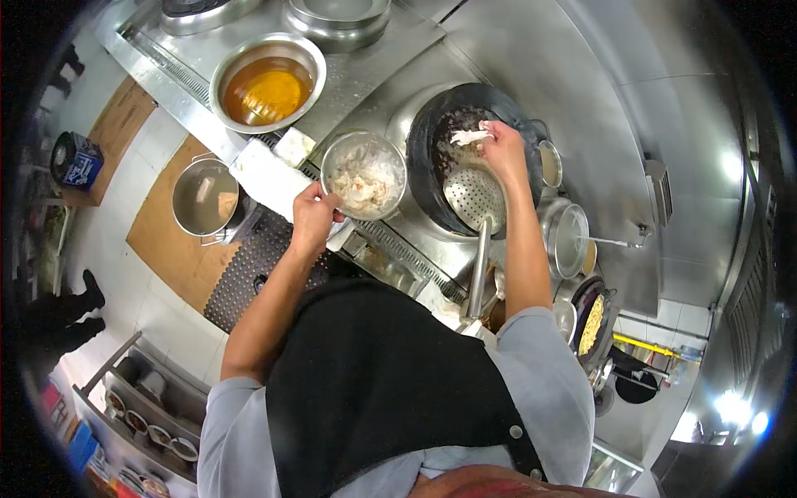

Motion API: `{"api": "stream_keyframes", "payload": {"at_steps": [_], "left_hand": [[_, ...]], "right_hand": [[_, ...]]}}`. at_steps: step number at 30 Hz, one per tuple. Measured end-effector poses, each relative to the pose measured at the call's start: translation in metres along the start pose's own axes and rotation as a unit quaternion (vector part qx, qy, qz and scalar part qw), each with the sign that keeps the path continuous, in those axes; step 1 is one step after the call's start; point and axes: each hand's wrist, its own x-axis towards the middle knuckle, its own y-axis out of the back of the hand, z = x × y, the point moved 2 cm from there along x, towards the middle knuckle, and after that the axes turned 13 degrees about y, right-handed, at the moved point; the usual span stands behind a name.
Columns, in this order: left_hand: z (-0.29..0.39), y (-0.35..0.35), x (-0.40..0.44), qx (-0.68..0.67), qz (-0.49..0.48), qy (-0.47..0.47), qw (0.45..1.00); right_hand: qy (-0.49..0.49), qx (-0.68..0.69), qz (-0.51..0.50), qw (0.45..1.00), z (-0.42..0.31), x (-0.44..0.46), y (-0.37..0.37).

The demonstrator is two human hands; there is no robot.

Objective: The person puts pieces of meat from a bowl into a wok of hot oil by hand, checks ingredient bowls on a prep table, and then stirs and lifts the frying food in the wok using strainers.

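Note:
My left hand (315, 217) grips the rim of a metal bowl (330, 158), fingers closed on its near left edge. Pale, coated pieces of raw food (364, 184) lie inside that bowl. Over the dark wok (423, 166), my right hand (503, 151) pinches a whitish piece of coated food (470, 136). Bubbling oil (465, 120) shows beneath it, with small bits in it. A perforated strainer ladle (475, 197) rests in the near part of the wok, its long handle (479, 270) pointing toward me. Neither hand touches the ladle.
A steel bowl of amber liquid (320, 79) stands on the counter at upper left. White cloths (270, 178) lie left of the bowl I hold. On the floor side is a pot with pieces in liquid (187, 207). Right of the wok are a water-filled pot (569, 241) and a tap (639, 241).

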Motion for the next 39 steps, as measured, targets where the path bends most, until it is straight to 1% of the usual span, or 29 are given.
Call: {"api": "stream_keyframes", "payload": {"at_steps": [1, 2, 4, 5, 7, 8, 10, 11, 12, 13, 14, 15, 16, 17, 18, 19, 21, 23, 24, 25, 27, 28, 30, 32, 33, 35, 36, 37, 39], "left_hand": [[0.0, 0.001, -0.001, 0.0, 0.005, -0.001, 1.0], [0.0, 0.0, -0.005, 0.001, 0.003, -0.001, 1.0], [0.002, -0.001, -0.009, 0.006, -0.001, -0.006, 1.0], [0.003, 0.0, -0.011, 0.011, -0.002, -0.006, 1.0], [0.006, 0.0, -0.017, 0.011, 0.0, -0.009, 1.0], [0.008, -0.001, -0.023, 0.016, -0.001, -0.005, 1.0], [0.021, -0.005, -0.03, 0.042, -0.016, -0.051, 0.998], [0.02, -0.003, -0.027, 0.079, -0.033, -0.07, 0.994], [0.023, -0.005, -0.03, 0.082, -0.052, -0.096, 0.991], [0.027, -0.009, -0.035, 0.084, -0.074, -0.122, 0.986], [0.03, -0.012, -0.037, 0.089, -0.083, -0.125, 0.985], [0.033, -0.016, -0.041, 0.111, -0.086, -0.154, 0.978], [0.036, -0.019, -0.045, 0.132, -0.089, -0.183, 0.97], [0.038, -0.019, -0.049, 0.134, -0.1, -0.186, 0.968], [0.041, -0.019, -0.053, 0.158, -0.088, -0.164, 0.97], [0.044, -0.019, -0.056, 0.18, -0.075, -0.144, 0.97], [0.045, -0.018, -0.063, 0.197, -0.083, -0.17, 0.962], [0.037, -0.017, -0.064, 0.172, -0.102, -0.099, 0.975], [0.035, -0.016, -0.065, 0.189, -0.103, -0.096, 0.972], [0.033, -0.015, -0.064, 0.185, -0.102, -0.098, 0.973], [0.021, -0.012, -0.054, 0.167, -0.101, -0.069, 0.978], [0.015, -0.009, -0.046, 0.148, -0.095, -0.042, 0.984], [0.008, -0.004, -0.037, 0.123, -0.084, -0.034, 0.988], [0.0, 0.002, -0.026, 0.097, -0.075, -0.019, 0.992], [-0.002, 0.002, -0.026, 0.094, -0.068, -0.016, 0.993], [-0.001, 0.003, -0.026, 0.061, -0.048, -0.008, 0.997], [-0.001, 0.003, -0.026, 0.059, -0.04, -0.006, 0.997], [-0.002, 0.003, -0.025, 0.051, -0.04, -0.011, 0.998], [-0.001, 0.003, -0.025, 0.046, -0.037, -0.015, 0.998]], "right_hand": [[0.044, -0.126, -0.012, 0.991, 0.017, 0.014, -0.003], [0.046, -0.122, -0.013, 0.991, 0.025, 0.029, -0.001], [-0.028, -0.334, -0.032, 0.942, 0.043, 0.044, 0.007], [-0.031, -0.331, -0.03, 0.943, 0.04, 0.043, 0.013], [0.0, -0.316, 0.103, 0.943, 0.021, 0.045, 0.035], [-0.007, -0.315, 0.102, 0.943, 0.005, 0.035, 0.037], [0.103, -0.203, 0.091, 0.969, -0.051, 0.005, 0.02], [0.098, -0.117, 0.024, 0.988, -0.086, -0.019, -0.001], [0.094, -0.031, -0.039, 0.994, -0.12, -0.045, -0.025], [0.154, -0.04, -0.108, 0.981, -0.134, -0.068, -0.053], [0.246, -0.071, -0.106, 0.961, -0.148, -0.092, -0.078], [0.335, -0.105, -0.103, 0.931, -0.164, -0.112, -0.097], [0.287, -0.137, -0.14, 0.938, -0.178, -0.124, -0.109], [0.238, -0.168, -0.176, 0.94, -0.186, -0.135, -0.113], [0.234, -0.176, -0.169, 0.941, -0.189, -0.145, -0.11], [0.213, -0.177, -0.145, 0.95, -0.186, -0.152, -0.106], [0.19, -0.185, -0.118, 0.957, -0.178, -0.155, -0.096], [0.2, -0.167, -0.086, 0.962, -0.17, -0.155, -0.076], [0.174, -0.173, -0.052, 0.968, -0.166, -0.151, -0.068], [0.177, -0.175, -0.054, 0.967, -0.168, -0.142, -0.054], [0.085, -0.127, 0.016, 0.988, -0.164, -0.121, -0.02], [0.067, -0.117, 0.034, 0.99, -0.151, -0.11, -0.005], [0.05, -0.103, 0.043, 0.992, -0.116, -0.083, 0.019], [0.137, -0.166, 0.056, 0.975, -0.071, -0.056, 0.029], [0.14, -0.161, 0.049, 0.976, -0.042, -0.044, 0.027], [0.123, -0.203, 0.017, 0.971, -0.001, -0.021, 0.016], [0.088, -0.194, -0.021, 0.977, 0.012, -0.011, 0.01], [0.09, -0.189, -0.026, 0.977, 0.024, -0.003, 0.006], [0.082, -0.23, -0.014, 0.97, 0.061, 0.014, 0.009]]}}
